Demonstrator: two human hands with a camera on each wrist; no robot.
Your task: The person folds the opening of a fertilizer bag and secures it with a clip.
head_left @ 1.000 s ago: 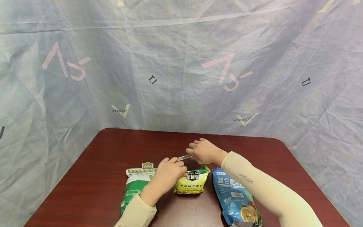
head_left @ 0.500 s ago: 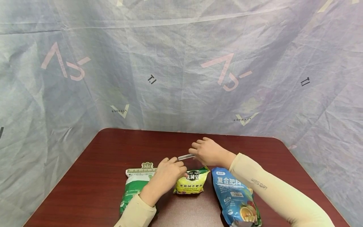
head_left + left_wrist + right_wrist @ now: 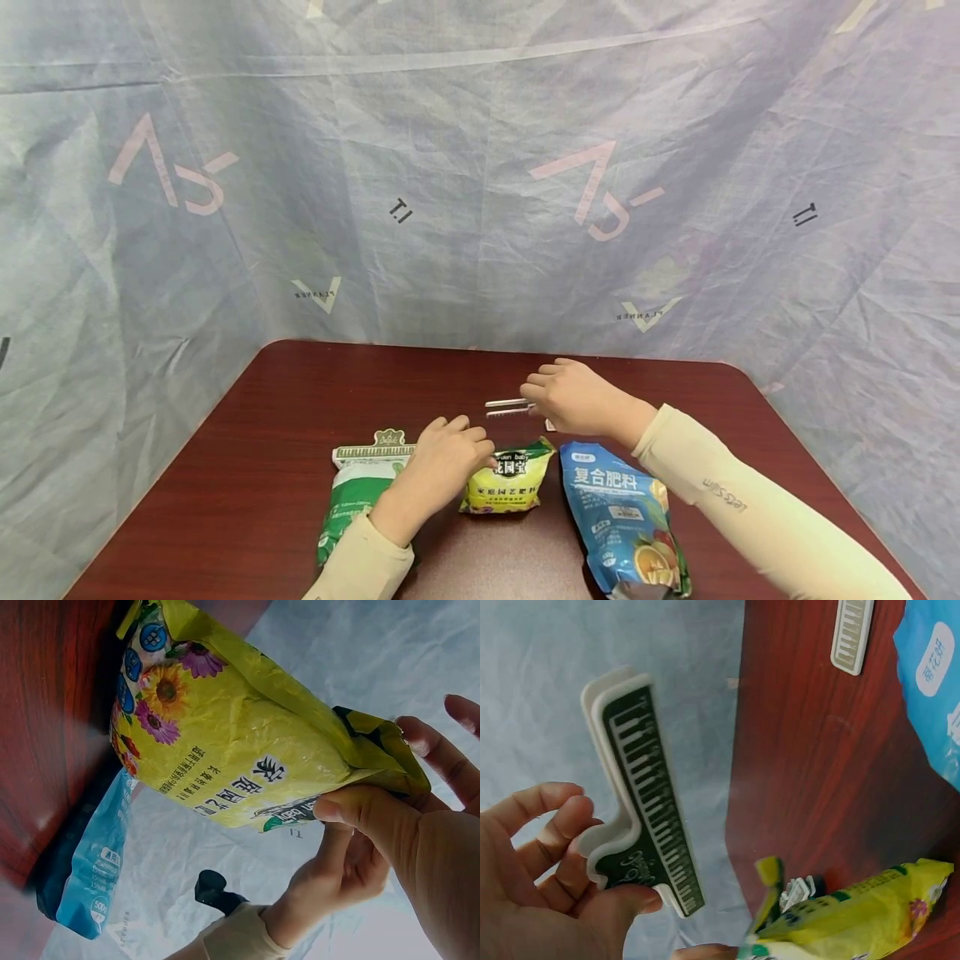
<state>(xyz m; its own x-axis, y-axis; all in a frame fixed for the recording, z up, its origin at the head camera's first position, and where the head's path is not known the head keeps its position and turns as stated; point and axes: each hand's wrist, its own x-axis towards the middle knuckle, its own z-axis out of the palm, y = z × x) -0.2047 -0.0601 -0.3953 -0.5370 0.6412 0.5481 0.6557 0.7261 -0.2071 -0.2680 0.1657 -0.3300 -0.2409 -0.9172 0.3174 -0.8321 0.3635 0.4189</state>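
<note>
A yellow plastic bag of plant fertiliser [image 3: 502, 492] stands on the table between my hands. My left hand [image 3: 446, 462] pinches its top edge, thumb on the front in the left wrist view, where the bag [image 3: 232, 727] looks large. Behind and right of that bag, above the table, my right hand [image 3: 581, 400] grips a bag clip [image 3: 649, 795]. The clip is white and dark green, with a piano-key pattern. Thumb and fingers squeeze its handle end, and the two long bars [image 3: 506, 404] stand apart in the head view. Nothing is between the bars.
A green and white bag [image 3: 356, 508] with a piano-key clip [image 3: 371, 452] across its top lies left. On the right lies a blue fertiliser bag [image 3: 618, 525]. A tan piano-key clip [image 3: 853, 634] lies on the red-brown table [image 3: 300, 392]. Printed cloth [image 3: 480, 208] hangs behind.
My right hand has moved right, carrying the clip away from my left hand and the yellow bag's top. The clip's bars now show apart. My left hand stays in place.
</note>
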